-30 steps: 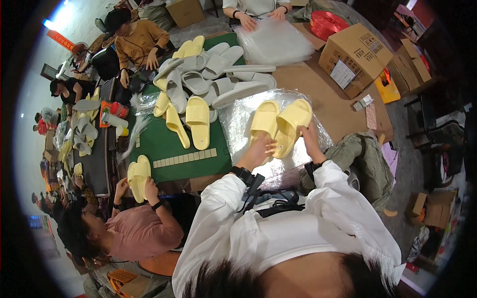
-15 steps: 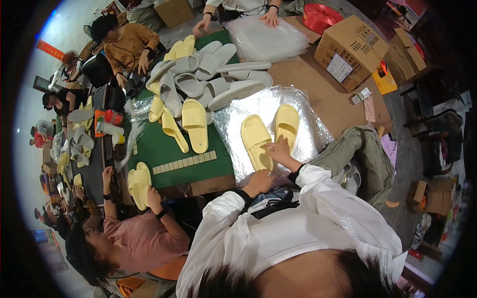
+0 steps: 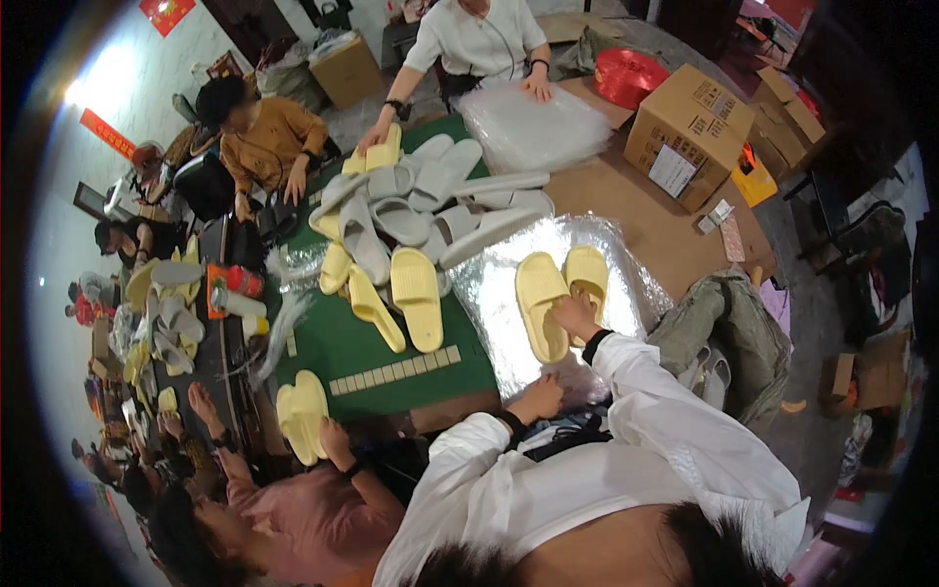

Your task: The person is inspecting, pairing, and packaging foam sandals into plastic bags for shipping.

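Two yellow slippers, a left one (image 3: 541, 293) and a right one (image 3: 586, 264), lie side by side on shiny clear plastic bags (image 3: 499, 342). My right hand (image 3: 575, 315) is closed at the heel part of the pair, its fingers on the right slipper and against the edge of the left one. Below the left slipper's heel, at the near edge of the plastic, is my left hand (image 3: 538, 399). Its fingers are curled together, and what they hold, if anything, is hidden.
Grey slippers (image 3: 401, 223) and more yellow ones (image 3: 416, 293) are heaped on the green mat (image 3: 440, 401). A carton (image 3: 685, 137) and red tape roll (image 3: 629, 76) stand beyond. At left a co-worker's hand (image 3: 337, 442) holds yellow slippers; another person's hand (image 3: 377, 135) touches the heap.
My left hand has come off the left slipper's heel toward the near edge. My right hand's fingers have closed at the pair. The person opposite has reached onto a yellow slipper. The view has shifted.
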`<state>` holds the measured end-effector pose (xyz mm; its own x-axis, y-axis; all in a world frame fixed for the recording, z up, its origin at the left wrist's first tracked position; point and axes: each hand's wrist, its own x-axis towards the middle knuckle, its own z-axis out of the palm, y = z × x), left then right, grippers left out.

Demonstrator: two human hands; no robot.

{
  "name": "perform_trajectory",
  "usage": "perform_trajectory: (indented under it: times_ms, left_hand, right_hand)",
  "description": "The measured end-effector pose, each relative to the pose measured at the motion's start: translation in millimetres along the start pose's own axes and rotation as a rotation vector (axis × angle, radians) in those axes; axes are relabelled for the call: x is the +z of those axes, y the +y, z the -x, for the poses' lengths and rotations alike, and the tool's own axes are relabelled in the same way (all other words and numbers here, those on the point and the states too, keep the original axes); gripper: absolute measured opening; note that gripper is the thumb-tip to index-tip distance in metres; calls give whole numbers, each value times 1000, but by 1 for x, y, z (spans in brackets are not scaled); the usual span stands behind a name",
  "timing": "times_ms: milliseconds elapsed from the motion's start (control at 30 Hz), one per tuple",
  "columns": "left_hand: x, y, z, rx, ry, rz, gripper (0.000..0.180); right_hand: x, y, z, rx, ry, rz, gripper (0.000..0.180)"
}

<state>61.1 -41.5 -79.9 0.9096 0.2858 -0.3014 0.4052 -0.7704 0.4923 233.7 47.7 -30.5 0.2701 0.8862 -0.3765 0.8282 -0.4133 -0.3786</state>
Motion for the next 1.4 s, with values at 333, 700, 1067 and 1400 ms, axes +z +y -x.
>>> perform_trajectory:
  times_ms: [333,700,1067,1400]
  left_hand:
    - [-29,-7,8,-3,-92,-311,54]
    - [-59,0,-18,-147,304,-240,24]
    - [-48,-2,5,-134,274,-346,15]
    - [-87,-19,-3,-121,609,267,14]
  right_hand:
    - [-57,45,66,-152,85,-1085,30]
    - [-77,125,177,74,-518,-1241,28]
    - [-78,141,173,-87,-818,-1050,31]
    - [-112,115,167,-88,-884,-1113,27]
